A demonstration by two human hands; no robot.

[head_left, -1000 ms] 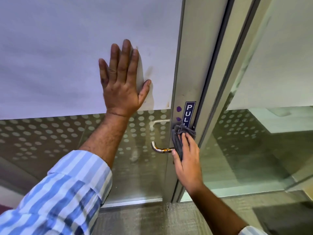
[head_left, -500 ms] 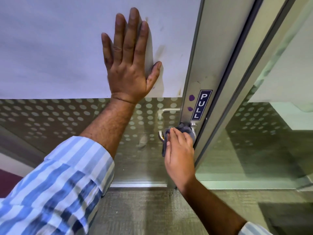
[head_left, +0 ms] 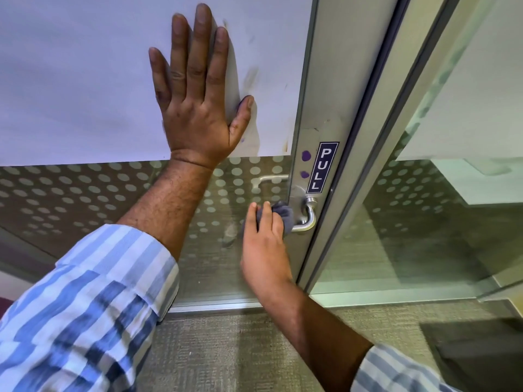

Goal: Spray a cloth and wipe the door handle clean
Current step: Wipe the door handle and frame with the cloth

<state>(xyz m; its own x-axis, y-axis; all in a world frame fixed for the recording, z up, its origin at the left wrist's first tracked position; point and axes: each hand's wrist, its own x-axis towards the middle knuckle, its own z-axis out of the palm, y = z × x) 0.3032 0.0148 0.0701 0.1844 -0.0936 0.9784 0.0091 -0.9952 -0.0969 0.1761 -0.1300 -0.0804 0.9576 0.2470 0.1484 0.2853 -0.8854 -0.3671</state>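
The brushed-steel lever door handle [head_left: 307, 213] on the grey aluminium door frame [head_left: 331, 89] now shows its bend and rose bare — half a second ago the bunched grey cloth [head_left: 283, 213] sat nearer the rose; it has slid out along the lever, so wiping continues. The right hand [head_left: 264, 244] grips the cloth left of the bend, while the left hand [head_left: 198, 94] presses flat, fingers spread, against the white frosted panel [head_left: 79, 80].

Crumpled grey cloth [head_left: 283, 215] wraps the silver lever door handle [head_left: 307, 215], its bend exposed.
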